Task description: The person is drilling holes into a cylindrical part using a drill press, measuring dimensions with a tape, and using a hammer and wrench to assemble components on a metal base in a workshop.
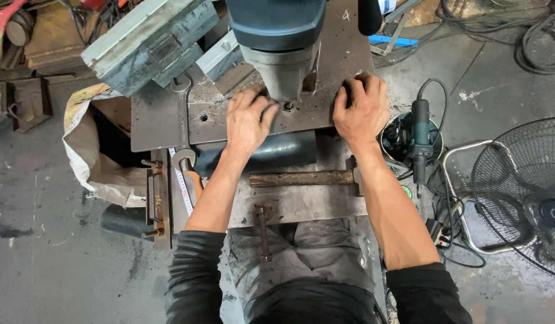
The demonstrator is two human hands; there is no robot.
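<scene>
Both hands are pressing down on a rusty steel plate (325,114) that is lying under the nose of a blue-grey drill press (280,54). The left hand (249,117) is lying flat with its fingers spread, palm on the plate, just left of the spindle tip, where a small hole or bit end is showing, though the view is too dark there to tell which. The right hand (361,108) is resting on the plate to the right of the spindle, with its fingers curled over the plate's far part and closing on nothing else. Below the plate, a dark rounded block (271,153) is sitting between the forearms. Nearer the person, a hammer (307,178) with a worn wooden handle is lying crosswise on a lower steel slab (301,207), its head pointing right beside the right wrist. A large open-ended wrench (183,120) is lying lengthwise along the plate's left edge, with a measuring tape (183,186) trailing just below it. An angle grinder (420,141) is standing in a round bucket (390,141) to the right, near a floor fan (517,192) on the concrete.
</scene>
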